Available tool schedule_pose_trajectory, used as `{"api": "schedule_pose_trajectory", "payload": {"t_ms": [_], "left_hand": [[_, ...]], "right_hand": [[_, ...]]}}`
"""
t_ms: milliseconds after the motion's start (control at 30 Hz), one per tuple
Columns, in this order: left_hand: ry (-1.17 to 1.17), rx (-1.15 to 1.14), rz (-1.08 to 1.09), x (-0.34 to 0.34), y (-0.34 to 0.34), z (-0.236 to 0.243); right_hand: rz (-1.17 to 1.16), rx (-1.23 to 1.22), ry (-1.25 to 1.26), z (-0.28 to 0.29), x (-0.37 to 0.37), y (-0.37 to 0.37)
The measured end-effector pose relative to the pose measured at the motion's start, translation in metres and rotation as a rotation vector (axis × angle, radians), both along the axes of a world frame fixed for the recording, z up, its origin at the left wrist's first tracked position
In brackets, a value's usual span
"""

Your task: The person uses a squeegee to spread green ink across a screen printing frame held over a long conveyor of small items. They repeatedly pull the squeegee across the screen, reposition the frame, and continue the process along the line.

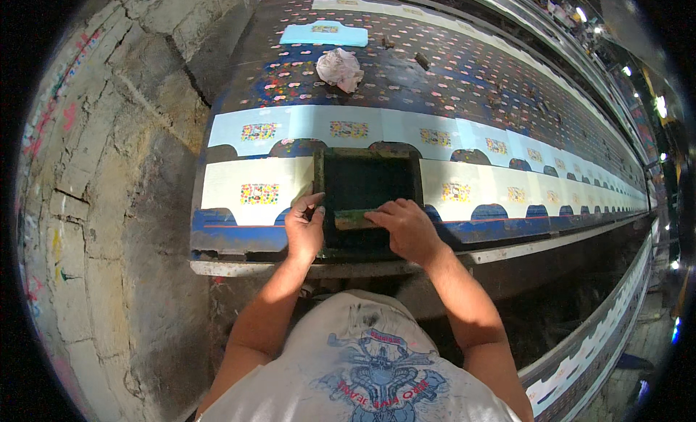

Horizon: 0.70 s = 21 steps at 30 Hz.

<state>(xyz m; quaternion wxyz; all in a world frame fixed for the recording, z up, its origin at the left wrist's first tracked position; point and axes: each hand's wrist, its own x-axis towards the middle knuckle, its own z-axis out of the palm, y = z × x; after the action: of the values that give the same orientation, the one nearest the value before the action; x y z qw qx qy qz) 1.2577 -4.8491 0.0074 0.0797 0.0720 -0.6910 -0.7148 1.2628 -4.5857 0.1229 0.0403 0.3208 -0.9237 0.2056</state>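
Observation:
A dark screen-printing frame (367,179) lies on the long table among pale fabric pieces with colourful printed rectangles. My left hand (306,226) grips the frame's left side with bent fingers. My right hand (404,230) holds a green-stained squeegee (350,220) across the lower part of the screen. A cream fabric piece (225,186) lies left of the frame, and more (471,175) run in a row to the right. Light blue pieces (304,121) form a row just behind the frame.
A crumpled pale cloth (339,70) and a folded light blue piece (323,33) sit farther back on the speckled table (402,85). A cracked concrete wall or floor (109,204) is at the left. Another long rack or table (602,335) runs along the lower right.

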Motion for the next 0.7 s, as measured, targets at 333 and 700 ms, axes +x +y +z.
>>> {"api": "schedule_pose_trajectory", "payload": {"t_ms": [333, 700], "left_hand": [[0.033, -0.147, -0.034, 0.003, 0.0, 0.024], [0.091, -0.368, -0.07, -0.002, 0.0, 0.011]], "right_hand": [[-0.071, 0.017, -0.054, -0.006, 0.063, -0.011], [-0.214, -0.245, 0.062, -0.013, 0.088, 0.005]]}}
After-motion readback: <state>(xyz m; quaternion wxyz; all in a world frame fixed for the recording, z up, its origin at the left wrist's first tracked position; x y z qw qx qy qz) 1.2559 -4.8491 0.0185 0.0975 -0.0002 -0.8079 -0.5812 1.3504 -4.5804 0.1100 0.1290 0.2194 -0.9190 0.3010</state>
